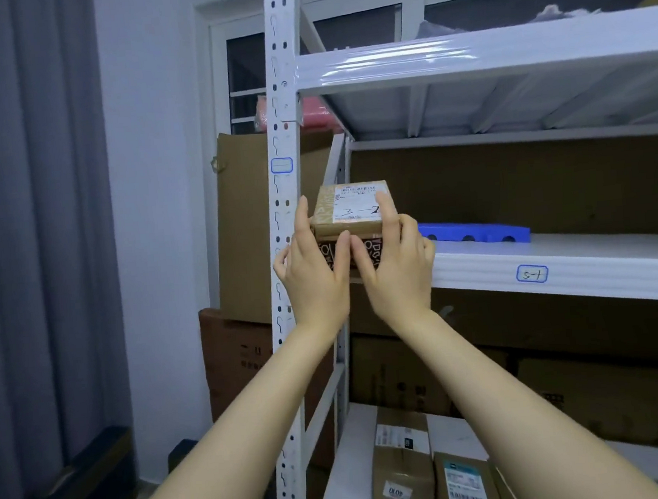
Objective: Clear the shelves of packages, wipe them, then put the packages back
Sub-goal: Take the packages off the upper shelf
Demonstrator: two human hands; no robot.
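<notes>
Both arms up and forward, forearms bare, wrists near each other. Left hand [313, 266] and right hand [395, 267] clamp two stacked packages [353, 229] from either side, at the left front corner of the middle shelf [596, 263], right by the perforated white steel post [280, 143].

Left: fingers straight up along the stack's left face, thumb across the front. Right: index finger up over the label, thumb on the front beside the left thumb, other fingers wrapped round the right side. Both grasping, firm hold. Can't tell if the stack's weight is on the shelf.

Top package [349, 208]: small flat kraft cardboard box, taped, white shipping label with "3—2" handwritten. Bottom package [371, 252]: darker brown, pale letter print, mostly covered by the hands.

Shelf is white painted metal with a ribbed front edge and a blue-bordered tag [532, 274]. Flat blue plastic tray [475, 232] sits further right on it. Two more cardboard parcels [402, 456] on the shelf below.
</notes>
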